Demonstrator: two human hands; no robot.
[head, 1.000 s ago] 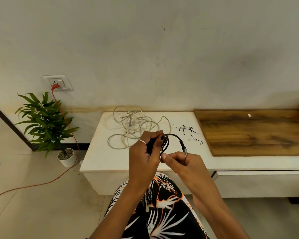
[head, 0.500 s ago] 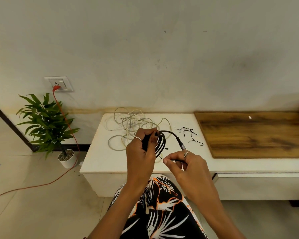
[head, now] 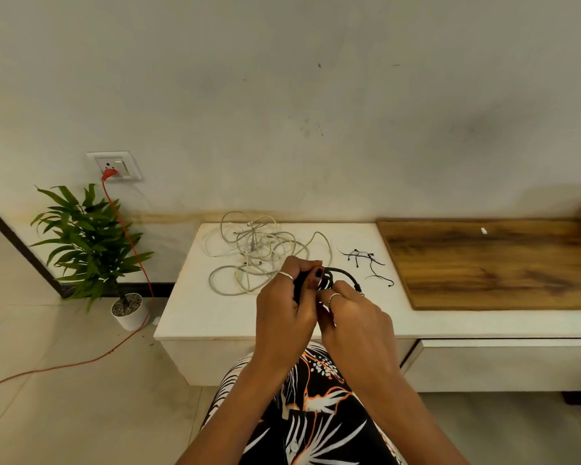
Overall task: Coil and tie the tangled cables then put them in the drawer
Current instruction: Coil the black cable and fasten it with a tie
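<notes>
Nearest, at 6 o'clock: lap in black fabric with white and orange leaf print (head: 302,414); both forearms rise from it toward centre.

Left hand (head: 284,312): fingers curled tight round a small bundle of thin black cable (head: 326,280), thumb pressed across the loops. Right hand (head: 356,317): touching the left, fingers curled in at the bundle's lower side. They seem to pinch a strand or a tie, but the fingertips are hidden, so what exactly they hold cannot be told. One black loop arcs out at 1 o'clock of the hands and ends in a plug just beside the right knuckles. The bundle is held in the air over the front part of the white low cabinet top (head: 215,317).

Beyond the hands, 11 o'clock: tangled heap of white cables (head: 252,250), uncoiled. At 1 o'clock: thin black wire ties (head: 366,260), lying loose. At 2–3 o'clock: wooden board (head: 490,263). White drawer front (head: 503,364), 3–4 o'clock, appears slightly ajar.

Judgement, risks: if the left thumb eases before the tie is closed, the springy loops will likely fan open. The free plug end could snag the white heap, which lies near.

Room: bare top between hands and front edge; ties sit near the board's edge. Orange cord (head: 128,250) from the wall socket (head: 114,165) runs past the potted green plant (head: 88,243) across the floor at 8–9 o'clock, well apart.
</notes>
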